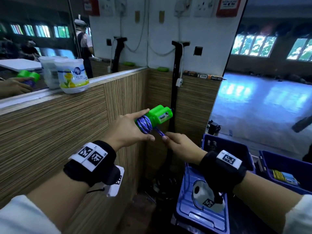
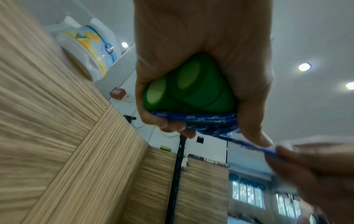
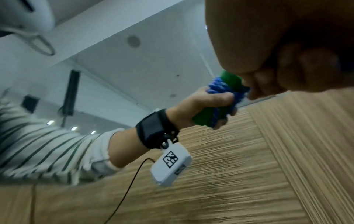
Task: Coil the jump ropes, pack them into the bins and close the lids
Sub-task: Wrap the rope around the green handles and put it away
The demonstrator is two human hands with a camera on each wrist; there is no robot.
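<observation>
A jump rope with two bright green handles (image 1: 159, 114) side by side is held up in front of the wood-panelled wall. Its blue-and-white cord (image 1: 144, 124) is wound in several turns around the handles. My left hand (image 1: 130, 129) grips the handles and the coil, thumb on top (image 2: 189, 89). My right hand (image 1: 177, 142) pinches the loose end of the cord (image 1: 161, 132) just right of the coil, the short stretch pulled taut (image 2: 249, 146). In the right wrist view the left hand (image 3: 206, 104) wraps the green handles and blue coil (image 3: 222, 91).
Two open blue bins (image 1: 236, 149) (image 1: 287, 162) stand on the floor at lower right, a blue lid (image 1: 189, 208) lying in front. An air-freshener tub (image 1: 72, 76) sits on the ledge below the mirror. A black post (image 1: 175, 85) runs down the corner.
</observation>
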